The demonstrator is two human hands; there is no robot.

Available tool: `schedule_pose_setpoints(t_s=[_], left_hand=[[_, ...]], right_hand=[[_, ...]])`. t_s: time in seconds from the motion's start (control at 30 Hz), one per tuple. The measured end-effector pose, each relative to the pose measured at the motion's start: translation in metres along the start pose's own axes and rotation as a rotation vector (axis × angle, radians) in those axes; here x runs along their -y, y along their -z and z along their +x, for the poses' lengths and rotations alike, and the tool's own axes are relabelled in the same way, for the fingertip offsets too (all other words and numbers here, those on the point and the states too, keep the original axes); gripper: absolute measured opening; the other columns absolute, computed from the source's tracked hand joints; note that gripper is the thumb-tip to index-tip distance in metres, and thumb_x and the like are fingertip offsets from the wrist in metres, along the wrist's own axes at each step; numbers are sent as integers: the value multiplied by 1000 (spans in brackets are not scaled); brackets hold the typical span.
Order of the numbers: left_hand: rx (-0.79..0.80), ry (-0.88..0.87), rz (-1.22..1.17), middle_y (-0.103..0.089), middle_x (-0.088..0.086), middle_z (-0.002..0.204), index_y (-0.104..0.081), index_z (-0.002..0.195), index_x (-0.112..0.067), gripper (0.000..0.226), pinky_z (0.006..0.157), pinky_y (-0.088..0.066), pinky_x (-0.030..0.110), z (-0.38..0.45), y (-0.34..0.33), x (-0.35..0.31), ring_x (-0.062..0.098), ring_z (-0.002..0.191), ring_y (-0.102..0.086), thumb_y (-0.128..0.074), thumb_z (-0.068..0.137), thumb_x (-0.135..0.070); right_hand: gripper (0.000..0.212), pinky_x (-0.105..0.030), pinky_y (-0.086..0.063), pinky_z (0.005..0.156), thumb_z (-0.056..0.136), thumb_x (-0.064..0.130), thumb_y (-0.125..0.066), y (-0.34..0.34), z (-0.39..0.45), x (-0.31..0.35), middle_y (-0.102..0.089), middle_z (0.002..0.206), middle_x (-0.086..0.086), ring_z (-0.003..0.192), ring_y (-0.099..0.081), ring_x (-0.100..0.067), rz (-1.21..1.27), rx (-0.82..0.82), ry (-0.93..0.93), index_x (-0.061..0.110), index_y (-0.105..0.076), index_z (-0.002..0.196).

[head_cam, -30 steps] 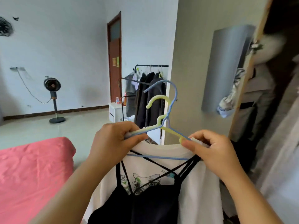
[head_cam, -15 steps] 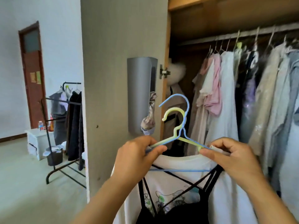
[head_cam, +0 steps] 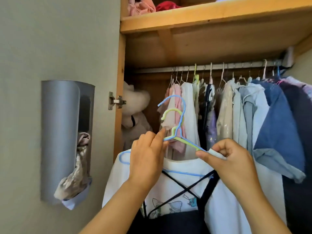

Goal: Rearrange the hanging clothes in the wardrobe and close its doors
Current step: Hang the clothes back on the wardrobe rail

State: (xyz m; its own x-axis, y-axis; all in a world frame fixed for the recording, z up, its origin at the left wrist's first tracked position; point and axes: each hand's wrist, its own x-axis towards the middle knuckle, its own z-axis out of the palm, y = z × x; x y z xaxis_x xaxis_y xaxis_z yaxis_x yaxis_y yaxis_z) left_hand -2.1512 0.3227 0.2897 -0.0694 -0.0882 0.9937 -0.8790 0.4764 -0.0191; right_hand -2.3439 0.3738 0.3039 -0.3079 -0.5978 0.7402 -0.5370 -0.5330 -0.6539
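Observation:
I hold two hangers together in front of the open wardrobe: a blue hanger [head_cam: 183, 105] and a yellow-green hanger [head_cam: 172, 114]. A white printed T-shirt [head_cam: 224, 198] and a black strappy top [head_cam: 173, 222] hang from them. My left hand [head_cam: 146, 159] grips the hangers' left shoulder. My right hand [head_cam: 226, 159] pinches the right shoulder with the shirt's white cloth. Both hooks sit below the metal rail [head_cam: 211, 67], which carries several hung garments [head_cam: 249, 115].
The open wardrobe door [head_cam: 59, 48] stands at the left with a grey holder [head_cam: 59, 132] stuffed with cloth. A wooden shelf [head_cam: 202, 16] with folded clothes runs above the rail. A pale hat [head_cam: 135, 100] hangs inside at the left.
The view has swung right and up from the room to the wardrobe interior. My hands have carried the hangers and clothes closer to the rail, keeping the same hold.

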Motion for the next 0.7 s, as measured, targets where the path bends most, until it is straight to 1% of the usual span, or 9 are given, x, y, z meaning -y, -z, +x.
schedule_pose_setpoints(t_s=[0.1,0.2,0.3,0.37,0.43,0.5,0.57,0.63,0.7], left_hand=[[-37,-108,-41,-51,6,74,-60,118,-16,35,53,-32,31,33,-32,8,28,62,-48,-40,92,-28],[-27,-144,-30,-51,5,73,-58,113,-22,29,51,-32,31,63,-61,23,30,61,-51,-39,92,-28],[-19,-87,-28,-52,8,71,-65,105,-17,33,46,-43,38,88,-90,39,33,60,-52,-37,91,-30],[-9,-27,-50,-53,9,73,-61,103,-19,30,47,-47,41,103,-106,49,34,62,-54,-37,90,-31],[-10,29,-74,-54,9,76,-59,104,-21,29,50,-47,36,116,-121,56,34,66,-57,-37,87,-30],[-3,76,-86,-55,9,81,-64,107,-19,29,54,-40,32,129,-134,60,33,72,-58,-42,89,-25],[6,145,-118,-56,10,90,-63,112,-17,26,62,-42,34,144,-151,66,33,81,-57,-46,93,-20],[8,193,-190,-56,9,96,-61,116,-18,33,71,-47,41,159,-165,71,32,89,-56,-38,94,-28],[9,202,-243,-56,7,96,-61,115,-22,42,74,-47,41,171,-179,77,29,92,-56,-30,91,-37]], right_hand=[[34,-33,-44,60,57,40,-84,-4,31,-7,-58,60,6,61,-55,-13,9,-62,19,22,-56,63],[29,-29,-41,57,62,30,-85,-11,61,-10,-60,64,5,62,-55,-11,32,-15,50,22,-57,69],[25,-28,-47,65,69,15,-80,-18,93,-15,-64,73,8,70,-59,-7,17,125,126,26,-60,78],[26,-31,-50,74,71,14,-79,-22,112,-13,-67,80,8,77,-62,-7,9,224,172,29,-61,84],[28,-31,-51,78,68,18,-81,-28,129,-10,-68,85,6,82,-63,-9,47,259,197,29,-63,86],[29,-27,-50,78,66,20,-83,-35,142,-6,-69,87,6,85,-64,-8,116,262,206,29,-64,87],[30,-19,-48,74,67,17,-81,-43,155,-4,-70,89,6,88,-64,-4,232,286,206,27,-66,90],[32,-12,-47,70,69,9,-80,-50,168,0,-71,91,5,88,-65,-1,380,329,198,22,-66,95],[43,-8,-47,67,65,8,-84,-57,180,4,-71,92,4,84,-66,2,465,390,197,21,-65,101]])
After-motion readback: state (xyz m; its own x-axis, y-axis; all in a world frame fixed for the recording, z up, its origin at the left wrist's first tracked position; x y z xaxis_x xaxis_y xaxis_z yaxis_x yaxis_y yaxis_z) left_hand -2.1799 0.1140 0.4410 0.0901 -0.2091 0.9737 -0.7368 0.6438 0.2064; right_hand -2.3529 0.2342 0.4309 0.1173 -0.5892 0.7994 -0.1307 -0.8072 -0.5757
